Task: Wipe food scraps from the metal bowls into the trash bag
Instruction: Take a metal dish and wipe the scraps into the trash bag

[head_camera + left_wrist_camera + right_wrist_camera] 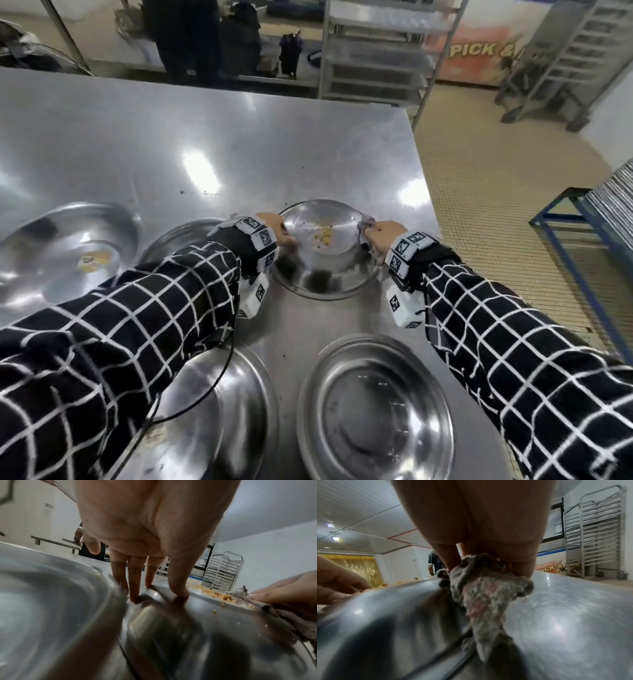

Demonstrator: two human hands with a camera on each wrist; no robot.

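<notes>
near the bench's right edge, the left hand (279, 230) with straight fingers steadies the upturned scrap-topped bowl (323, 253) while the right hand (378, 236) grips the rag (484, 595) at its rim, so next probably sweep the scraps (323, 235) toward an unseen trash bag.

Table (205, 137): was bare brushed steel, glossy, with fine swirl scratches and bright lamp glare.
Far bowl (325, 263): was polished metal, mirror-smooth wall, its flat part dotted with dry yellow crumbs (323, 236).
Near right bowl (375, 411): was duller steel, with faint ring marks.
Rag (484, 595): was worn grey-pink cloth, nubbly and frayed, looking damp.
Sleeves (120, 325): were matt black woven fabric with a white grid.
Floor (496, 178): was small matt beige tiles.
</notes>
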